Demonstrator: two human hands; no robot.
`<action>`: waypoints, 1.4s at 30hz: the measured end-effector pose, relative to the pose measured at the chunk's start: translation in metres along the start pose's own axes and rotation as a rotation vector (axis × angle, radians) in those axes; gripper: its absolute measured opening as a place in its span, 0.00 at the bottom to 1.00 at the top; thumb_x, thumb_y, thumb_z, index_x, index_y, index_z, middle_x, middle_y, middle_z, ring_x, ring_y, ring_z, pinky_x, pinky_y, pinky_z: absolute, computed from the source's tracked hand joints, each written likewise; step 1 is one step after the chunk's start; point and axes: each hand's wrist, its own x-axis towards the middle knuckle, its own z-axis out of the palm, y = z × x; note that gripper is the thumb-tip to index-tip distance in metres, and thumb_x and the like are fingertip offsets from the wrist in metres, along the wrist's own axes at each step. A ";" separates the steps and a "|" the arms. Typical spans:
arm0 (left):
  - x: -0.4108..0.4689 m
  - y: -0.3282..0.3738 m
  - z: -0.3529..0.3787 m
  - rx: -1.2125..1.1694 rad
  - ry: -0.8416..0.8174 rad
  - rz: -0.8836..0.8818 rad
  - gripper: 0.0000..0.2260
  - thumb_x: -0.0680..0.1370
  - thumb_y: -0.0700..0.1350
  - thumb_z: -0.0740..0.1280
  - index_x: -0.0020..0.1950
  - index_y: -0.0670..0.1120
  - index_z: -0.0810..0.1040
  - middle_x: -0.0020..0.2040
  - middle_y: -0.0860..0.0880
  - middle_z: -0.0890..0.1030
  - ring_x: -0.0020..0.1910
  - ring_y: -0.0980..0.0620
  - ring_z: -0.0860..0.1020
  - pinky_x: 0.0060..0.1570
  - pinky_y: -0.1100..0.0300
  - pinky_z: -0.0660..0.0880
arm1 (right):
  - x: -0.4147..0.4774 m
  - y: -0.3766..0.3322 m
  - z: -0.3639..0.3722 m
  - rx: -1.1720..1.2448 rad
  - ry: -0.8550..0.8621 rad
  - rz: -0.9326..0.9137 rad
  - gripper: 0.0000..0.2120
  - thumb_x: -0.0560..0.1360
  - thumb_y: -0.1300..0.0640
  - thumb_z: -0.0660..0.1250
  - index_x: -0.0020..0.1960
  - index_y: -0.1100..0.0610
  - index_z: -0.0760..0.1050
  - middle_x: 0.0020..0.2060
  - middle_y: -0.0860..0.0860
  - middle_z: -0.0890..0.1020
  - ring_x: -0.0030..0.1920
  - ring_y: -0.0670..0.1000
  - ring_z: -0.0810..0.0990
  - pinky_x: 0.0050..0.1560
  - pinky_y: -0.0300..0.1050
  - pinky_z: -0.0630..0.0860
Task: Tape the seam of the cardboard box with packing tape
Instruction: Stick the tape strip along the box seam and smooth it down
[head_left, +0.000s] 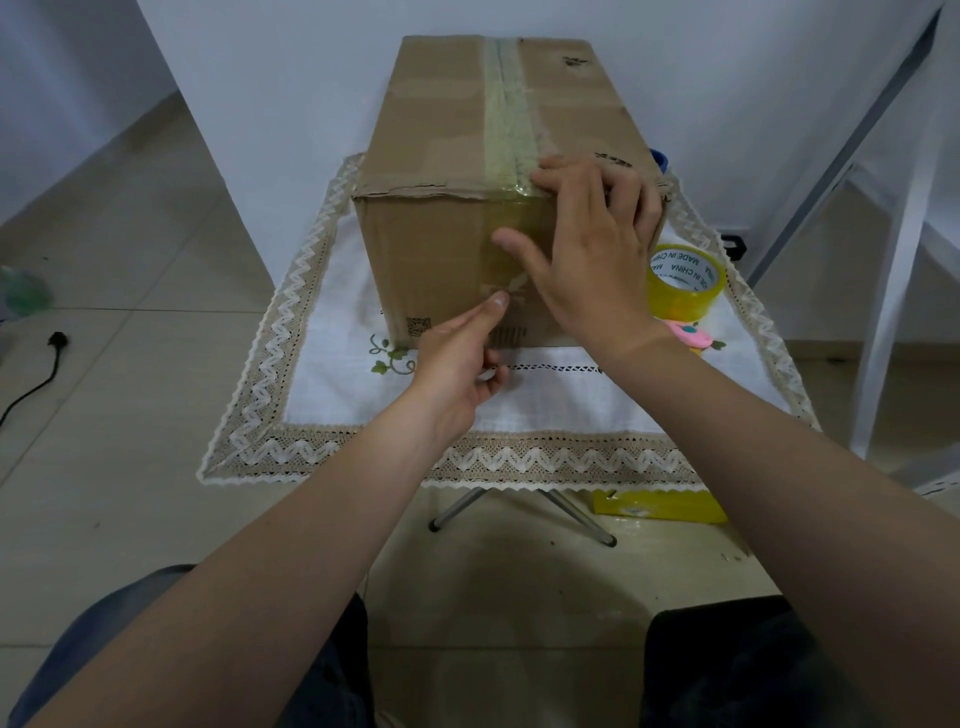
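The cardboard box (498, 171) sits on a lace-edged cloth (519, 400), tape strip (511, 119) running along its top seam and over the near edge. The right hand (592, 244) lies spread, fingers on the top corner, thumb flat on the front face. The left hand (457, 358) points its index finger against the front, apparently at the tape's end. The tape roll (684, 280) rests just right of the box.

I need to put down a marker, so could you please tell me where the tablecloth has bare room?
The white lace-edged tablecloth is bare left of the brown cardboard box, and along the near edge below the left hand. The right is crowded: yellow tape roll, pink cutter, right hand.
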 end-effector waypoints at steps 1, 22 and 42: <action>0.000 0.000 0.000 0.007 0.013 0.005 0.05 0.78 0.48 0.75 0.52 0.50 0.86 0.29 0.58 0.79 0.27 0.58 0.69 0.30 0.64 0.74 | 0.002 0.000 -0.002 0.028 -0.003 0.025 0.29 0.77 0.31 0.64 0.64 0.54 0.76 0.66 0.46 0.79 0.66 0.56 0.73 0.71 0.56 0.60; -0.005 0.003 0.006 0.070 0.070 0.067 0.02 0.78 0.48 0.76 0.50 0.53 0.86 0.42 0.56 0.81 0.28 0.58 0.70 0.32 0.63 0.74 | 0.006 0.005 -0.014 0.092 -0.072 0.052 0.20 0.78 0.38 0.66 0.64 0.48 0.75 0.66 0.41 0.78 0.66 0.54 0.72 0.70 0.54 0.60; -0.005 0.003 0.007 0.095 0.079 0.080 0.02 0.77 0.49 0.76 0.49 0.54 0.85 0.41 0.56 0.80 0.33 0.57 0.72 0.34 0.63 0.75 | -0.001 0.015 -0.012 0.092 -0.080 -0.005 0.25 0.77 0.40 0.68 0.71 0.46 0.73 0.70 0.43 0.75 0.69 0.54 0.70 0.72 0.49 0.55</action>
